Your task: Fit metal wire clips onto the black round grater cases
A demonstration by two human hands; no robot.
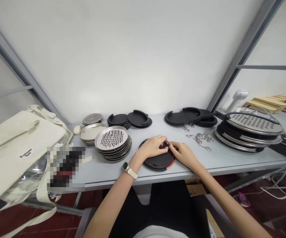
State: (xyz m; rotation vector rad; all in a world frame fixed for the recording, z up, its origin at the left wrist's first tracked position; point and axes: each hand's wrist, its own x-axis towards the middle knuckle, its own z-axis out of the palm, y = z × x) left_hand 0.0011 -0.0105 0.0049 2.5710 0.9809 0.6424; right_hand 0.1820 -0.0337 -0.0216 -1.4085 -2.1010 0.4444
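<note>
A round black disc (158,162) with a red and yellow strip at its lower right edge lies near the table's front edge. My left hand (154,146) rests over its upper part, fingers curled near the upper right rim, with a watch on the wrist. Beside it, my right hand (182,152) pinches a small metal piece (167,143) at that rim, and the left fingertips meet the same spot. The piece is too small to make out fully. Silvery metal clips (202,138) lie loose to the right of my hands.
Stacked grater discs (112,138) and round tins (93,132) stand left. Black round holders (138,118) and more holders (184,116) lie along the back. A larger grater stack (253,124) is right, a cream bag (21,142) far left, and wooden boards (269,104) far right.
</note>
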